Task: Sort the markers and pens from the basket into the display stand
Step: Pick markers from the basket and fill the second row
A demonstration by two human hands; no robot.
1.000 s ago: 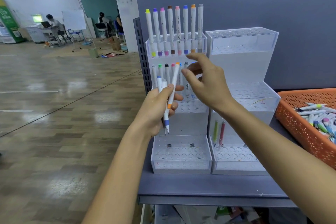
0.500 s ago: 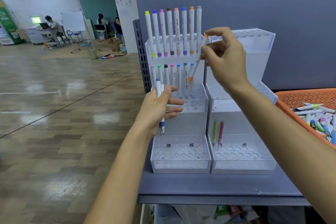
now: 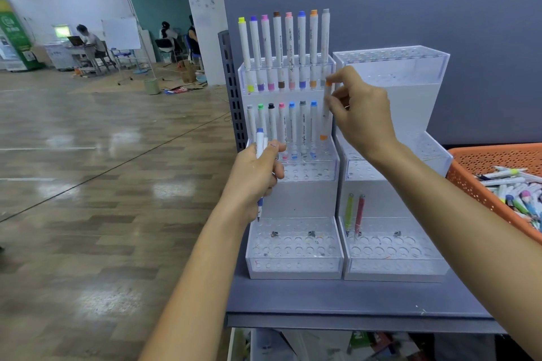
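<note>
Left stand (image 3: pixel 293 255) on the worktop (image 3: pixel 337 299) is the target: clear acrylic, three stepped tiers of round holes. Its top tier holds eight white markers with coloured caps; the middle tier holds seven, with the far-right slot apparently free. Right stand (image 3: pixel 393 255) is nearly bare, with just a green pen (image 3: pixel 349 211) and a red pen (image 3: pixel 359 212) upright in the bottom tier. Orange basket (image 3: pixel 498 173) at the right edge has a big pile left, so the task looks early-to-mid. Right hand (image 3: pixel 362 114) pinches the orange marker (image 3: pixel 325 114) near its top between thumb and fingertips, other fingers loose. The marker is near vertical, its lower end just above the right end of the middle row and not seated. For this step: keep it plumb, line the tip up over the free hole beside the blue-capped one, lower it straight, and release only once it bottoms out. A tilt risks knocking the neighbours. Left hand (image 3: pixel 255 176) is closed around a blue marker (image 3: pixel 260 143), held upright in front of the stand's left side; a second white barrel seems to sit behind it, but I can't tell for sure. That one is probably next in.
</note>
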